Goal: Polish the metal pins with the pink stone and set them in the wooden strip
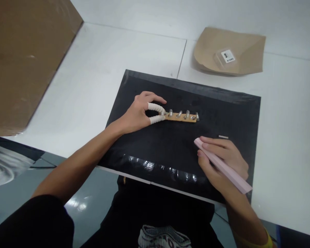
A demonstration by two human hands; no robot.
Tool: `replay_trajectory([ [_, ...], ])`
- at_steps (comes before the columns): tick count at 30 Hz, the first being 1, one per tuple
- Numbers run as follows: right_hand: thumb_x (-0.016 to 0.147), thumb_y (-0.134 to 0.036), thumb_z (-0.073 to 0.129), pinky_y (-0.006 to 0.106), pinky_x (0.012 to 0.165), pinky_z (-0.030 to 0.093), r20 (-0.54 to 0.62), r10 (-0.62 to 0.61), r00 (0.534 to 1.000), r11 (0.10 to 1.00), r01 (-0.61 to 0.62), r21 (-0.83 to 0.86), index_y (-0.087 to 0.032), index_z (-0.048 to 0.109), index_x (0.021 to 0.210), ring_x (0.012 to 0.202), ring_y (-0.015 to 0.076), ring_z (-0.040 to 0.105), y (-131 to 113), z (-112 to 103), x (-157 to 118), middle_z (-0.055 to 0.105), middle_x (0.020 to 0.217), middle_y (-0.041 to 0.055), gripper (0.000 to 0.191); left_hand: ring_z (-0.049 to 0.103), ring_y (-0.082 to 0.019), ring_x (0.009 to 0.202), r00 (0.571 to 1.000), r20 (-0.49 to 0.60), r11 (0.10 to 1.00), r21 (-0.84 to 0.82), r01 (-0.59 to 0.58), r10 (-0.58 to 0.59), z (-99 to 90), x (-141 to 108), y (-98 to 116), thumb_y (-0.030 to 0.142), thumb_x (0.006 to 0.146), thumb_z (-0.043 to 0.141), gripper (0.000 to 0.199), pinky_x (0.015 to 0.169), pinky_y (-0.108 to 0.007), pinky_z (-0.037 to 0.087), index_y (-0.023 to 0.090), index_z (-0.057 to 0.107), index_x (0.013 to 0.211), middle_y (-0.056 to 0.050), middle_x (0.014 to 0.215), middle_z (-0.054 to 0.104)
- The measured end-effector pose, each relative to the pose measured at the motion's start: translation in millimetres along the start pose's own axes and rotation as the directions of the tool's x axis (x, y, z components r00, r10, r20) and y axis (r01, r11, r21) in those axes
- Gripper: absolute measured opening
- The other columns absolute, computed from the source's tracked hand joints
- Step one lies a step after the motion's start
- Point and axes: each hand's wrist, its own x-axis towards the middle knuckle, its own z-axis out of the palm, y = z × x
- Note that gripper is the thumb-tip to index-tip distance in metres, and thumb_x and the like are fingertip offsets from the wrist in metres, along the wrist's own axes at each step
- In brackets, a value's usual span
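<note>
White coverings wrap the thumb and index finger of my left hand (144,112), which pinch the left end of a narrow tan strip (178,117). Several small clear and metallic pieces stand along the strip's top. My right hand (222,160) grips a long pale pink bar (226,168), its front end pointing up and left, apart from the strip. A small whitish sliver (223,137) lies on the black mat (155,144), just beyond my right fingers.
Brown paper (250,51) with a small clear labelled box (226,57) on it lies at the back right of the white table (289,137). A large brown cardboard piece (28,62) covers the far left. The table's near edge runs below the mat.
</note>
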Motion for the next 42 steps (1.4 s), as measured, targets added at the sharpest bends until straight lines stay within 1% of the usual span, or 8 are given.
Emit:
replay_trajectory([
  [8, 0.092, -0.009, 0.076, 0.029, 0.080, 0.070, 0.028, 0.020, 0.999, 0.999, -0.021, 0.040, -0.021, 0.073, 0.108, 0.092, 0.0177, 0.079, 3, -1, -6, 0.079, 0.109, 0.0051, 0.020, 0.057, -0.032, 0.139, 0.999, -0.029, 0.999, -0.021, 0.037, -0.038, -14.8, -22, 3, 0.037, 0.085, 0.090, 0.043, 0.122, -0.057, 0.042, 0.025, 0.077, 0.124, -0.010, 0.142, 0.072],
  [13, 0.093, -0.010, 0.077, 0.029, 0.080, 0.070, -0.011, 0.011, 1.000, 1.000, -0.011, 0.019, -0.020, 0.072, 0.104, 0.092, 0.0186, 0.079, 2, -2, -8, 0.079, 0.106, 0.0058, 0.016, 0.058, -0.029, 0.142, 0.940, -0.286, 0.959, -0.261, 0.110, -0.186, -13.4, -57, 38, 0.033, 0.090, 0.087, 0.030, 0.126, -0.053, 0.039, 0.030, 0.080, 0.119, -0.006, 0.145, 0.071],
  [16, 0.095, -0.012, 0.076, 0.029, 0.075, 0.069, -0.045, 0.032, 0.998, 0.999, -0.033, -0.014, -0.020, 0.072, 0.100, 0.090, 0.0190, 0.078, -4, -4, -14, 0.078, 0.102, 0.0051, 0.011, 0.058, -0.027, 0.145, 0.914, -0.282, 0.726, -0.688, 0.020, -0.292, 5.1, -71, 74, 0.047, 0.101, 0.074, 0.029, 0.124, -0.044, 0.044, 0.032, 0.080, 0.125, -0.004, 0.151, 0.067],
  [18, 0.097, -0.014, 0.074, 0.031, 0.082, 0.069, -0.038, 0.087, 0.996, 0.996, -0.087, -0.004, -0.021, 0.072, 0.102, 0.095, 0.0195, 0.078, -9, -7, -21, 0.078, 0.105, 0.0050, 0.009, 0.052, -0.029, 0.152, 0.931, -0.229, 0.509, -0.859, -0.056, -0.285, 19.6, -76, 100, 0.069, 0.107, 0.049, 0.053, 0.118, -0.042, 0.048, 0.032, 0.078, 0.132, -0.004, 0.157, 0.063],
  [23, 0.101, -0.016, 0.070, 0.029, 0.101, 0.064, 0.002, 0.170, 0.985, 0.982, -0.170, 0.087, -0.021, 0.070, 0.116, 0.109, 0.0160, 0.076, -19, -19, -46, 0.075, 0.119, 0.0050, 0.016, 0.035, -0.035, 0.163, 0.968, -0.050, 0.218, -0.976, 0.004, -0.245, 38.0, -86, 139, 0.096, 0.092, 0.023, 0.098, 0.123, -0.044, 0.042, 0.029, 0.070, 0.146, -0.006, 0.171, 0.048],
  [31, 0.099, -0.008, 0.071, 0.021, 0.106, 0.059, -0.009, 0.187, 0.982, 0.970, -0.183, 0.159, -0.019, 0.073, 0.118, 0.112, 0.0113, 0.073, -20, -13, -74, 0.075, 0.121, 0.0051, 0.022, 0.031, -0.031, 0.165, 0.985, -0.031, 0.248, -0.969, 0.012, -0.167, 28.8, -98, 131, 0.097, 0.089, 0.008, 0.109, 0.127, -0.038, 0.039, 0.029, 0.066, 0.151, -0.002, 0.176, 0.041],
  [37, 0.098, -0.006, 0.072, 0.028, 0.100, 0.063, -0.037, 0.135, 0.990, 0.986, -0.130, 0.107, -0.018, 0.076, 0.120, 0.116, 0.0169, 0.074, -22, -8, -69, 0.077, 0.121, 0.0079, 0.026, 0.027, -0.032, 0.167, 0.989, -0.052, 0.215, -0.976, -0.022, -0.136, 26.5, -97, 120, 0.101, 0.084, 0.028, 0.106, 0.126, -0.038, 0.039, 0.029, 0.063, 0.154, -0.003, 0.177, 0.039],
  [42, 0.100, -0.024, 0.075, 0.036, 0.090, 0.067, -0.049, 0.321, 0.946, 0.947, -0.319, 0.047, -0.019, 0.079, 0.118, 0.101, 0.0198, 0.077, -12, -16, -78, 0.071, 0.136, 0.0127, 0.019, 0.037, -0.033, 0.162, 0.987, -0.044, 0.127, -0.992, -0.025, -0.152, 30.8, -95, 104, 0.086, 0.092, 0.056, 0.085, 0.122, -0.037, 0.043, 0.027, 0.065, 0.153, -0.004, 0.176, 0.040],
])
